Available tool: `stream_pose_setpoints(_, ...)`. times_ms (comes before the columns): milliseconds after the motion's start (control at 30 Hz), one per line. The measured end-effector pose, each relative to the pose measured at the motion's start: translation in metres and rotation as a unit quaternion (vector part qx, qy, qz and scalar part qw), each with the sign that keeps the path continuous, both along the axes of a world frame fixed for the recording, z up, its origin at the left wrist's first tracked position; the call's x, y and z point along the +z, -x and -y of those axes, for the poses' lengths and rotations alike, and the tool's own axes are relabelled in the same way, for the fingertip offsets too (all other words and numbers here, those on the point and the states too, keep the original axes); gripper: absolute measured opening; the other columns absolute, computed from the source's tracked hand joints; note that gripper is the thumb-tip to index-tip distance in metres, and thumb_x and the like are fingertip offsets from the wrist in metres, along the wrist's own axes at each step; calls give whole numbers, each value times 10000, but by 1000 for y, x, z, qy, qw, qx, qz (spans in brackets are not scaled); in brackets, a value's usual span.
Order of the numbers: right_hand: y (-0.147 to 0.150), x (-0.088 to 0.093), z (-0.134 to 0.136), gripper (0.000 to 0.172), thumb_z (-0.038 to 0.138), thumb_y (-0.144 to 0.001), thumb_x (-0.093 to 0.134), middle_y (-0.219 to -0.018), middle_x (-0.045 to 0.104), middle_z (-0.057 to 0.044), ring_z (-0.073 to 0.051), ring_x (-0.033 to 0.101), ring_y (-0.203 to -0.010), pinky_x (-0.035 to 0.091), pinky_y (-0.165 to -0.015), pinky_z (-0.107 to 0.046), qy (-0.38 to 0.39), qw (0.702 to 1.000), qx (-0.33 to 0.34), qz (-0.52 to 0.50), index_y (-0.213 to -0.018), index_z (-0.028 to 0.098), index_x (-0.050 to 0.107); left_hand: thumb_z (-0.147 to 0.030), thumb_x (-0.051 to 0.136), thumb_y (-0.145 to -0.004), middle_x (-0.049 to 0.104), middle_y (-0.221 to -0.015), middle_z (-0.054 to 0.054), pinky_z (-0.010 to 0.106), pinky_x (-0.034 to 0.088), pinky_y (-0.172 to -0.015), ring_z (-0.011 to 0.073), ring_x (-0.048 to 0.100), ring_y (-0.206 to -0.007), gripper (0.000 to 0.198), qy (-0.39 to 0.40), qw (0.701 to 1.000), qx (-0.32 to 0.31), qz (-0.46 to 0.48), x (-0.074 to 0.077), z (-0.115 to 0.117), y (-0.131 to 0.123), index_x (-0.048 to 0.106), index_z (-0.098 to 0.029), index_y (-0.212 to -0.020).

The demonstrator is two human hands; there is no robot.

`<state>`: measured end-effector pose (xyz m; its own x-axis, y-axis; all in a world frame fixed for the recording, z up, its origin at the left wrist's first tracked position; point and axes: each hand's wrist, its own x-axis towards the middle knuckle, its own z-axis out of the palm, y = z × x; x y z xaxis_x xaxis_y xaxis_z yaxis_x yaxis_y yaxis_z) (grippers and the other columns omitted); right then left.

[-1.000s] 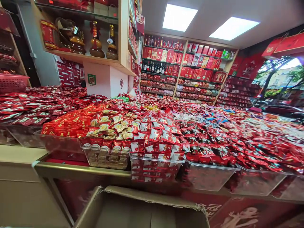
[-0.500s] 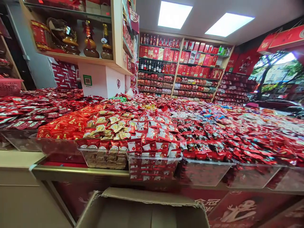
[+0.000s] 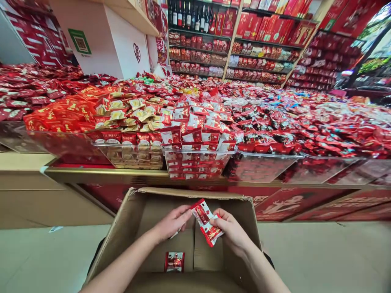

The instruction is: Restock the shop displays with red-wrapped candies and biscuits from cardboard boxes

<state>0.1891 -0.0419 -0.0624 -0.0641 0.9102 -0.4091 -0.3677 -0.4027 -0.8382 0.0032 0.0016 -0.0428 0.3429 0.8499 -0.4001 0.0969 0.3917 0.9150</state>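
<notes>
Over the open cardboard box, my right hand pinches a red and white candy packet between thumb and fingers. There may be two packets overlapping there; I cannot tell. My left hand is closed, its fingertips at the upper left corner of that packet. A pale edge shows below the left palm, too small to make out. On the bottom of the box lies another red and white packet.
Clear plastic bins heaped with wrapped sweets line the counter edge beyond the box. Orange-red packets and gold durian packets fill bins on the left. Shelves of bottles and boxes stand behind.
The view has tilted down, showing more of the box. Both my hands have come into view over it with a candy packet, and a packet on the box bottom is now visible.
</notes>
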Motion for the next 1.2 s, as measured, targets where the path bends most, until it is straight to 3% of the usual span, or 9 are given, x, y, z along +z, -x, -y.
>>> stream_pose_setpoints(133,12,6,7,272,237,-587,692,-521,568,49,-60,452,-435,301,-453,-177,-4,999,10,-35,-671,162,444,-375,565,-728,505,-453,-74,143,234,-414,33,358,-418,270,-54,998,-45,6,6,1,-8,676,-130,-706)
stream_pose_setpoints(467,19,10,9,299,295,-605,728,-633,627,6,-87,529,-531,378,-540,-206,-36,996,-31,-81,-763,157,517,-423,397,-835,539,-519,-21,202,323,-452,72,394,-442,380,-187,982,-21,-26,4,6,7,619,-149,-694)
stream_pose_setpoints(600,21,13,10,291,314,-599,728,-586,612,3,-80,503,-486,351,-483,-188,9,997,-28,-74,-753,150,543,-330,464,-815,668,-724,29,261,387,-590,121,520,-598,271,-337,940,-27,-41,6,6,16,650,-211,-972)
stream_pose_setpoints(700,28,17,12,308,402,-646,685,-504,546,20,-41,415,-424,295,-445,-165,13,994,-11,-112,-692,126,557,-248,564,-732,700,-871,28,315,357,-693,158,549,-729,272,-433,898,-65,-47,5,5,22,661,-305,-980)
stream_pose_setpoints(867,34,23,10,283,362,-649,696,-550,550,26,-48,427,-463,318,-486,-177,-27,993,-23,-112,-652,138,523,-135,545,-712,665,-983,11,301,349,-679,145,517,-723,479,-545,822,-117,-112,1,10,25,552,-379,-1124)
stream_pose_setpoints(933,31,23,9,283,357,-649,695,-564,561,23,-53,437,-471,319,-490,-182,-33,997,-17,-64,-658,140,514,-146,499,-744,643,-920,23,270,376,-650,128,516,-690,536,-495,859,-82,-100,1,13,24,430,-329,-1243)
stream_pose_setpoints(1067,26,13,8,327,391,-636,694,-531,532,35,-45,401,-466,279,-473,-178,-81,996,9,18,-607,146,480,-414,390,-830,499,-557,-36,217,342,-503,94,426,-491,452,-214,973,-88,-5,3,13,23,453,-162,-1200)
stream_pose_setpoints(1133,27,4,8,356,426,-604,705,-502,525,33,-47,393,-454,270,-460,-184,-101,992,49,55,-574,145,488,-546,425,-774,451,-522,-39,213,320,-491,87,399,-486,491,-129,983,-123,38,3,12,22,594,-122,-954)
stream_pose_setpoints(1200,29,-3,8,371,472,-572,709,-514,555,15,-69,440,-461,307,-465,-200,-100,988,78,85,-588,148,528,-578,484,-725,432,-539,-31,207,296,-480,78,371,-498,487,-122,983,-133,44,2,11,20,613,-108,-728)
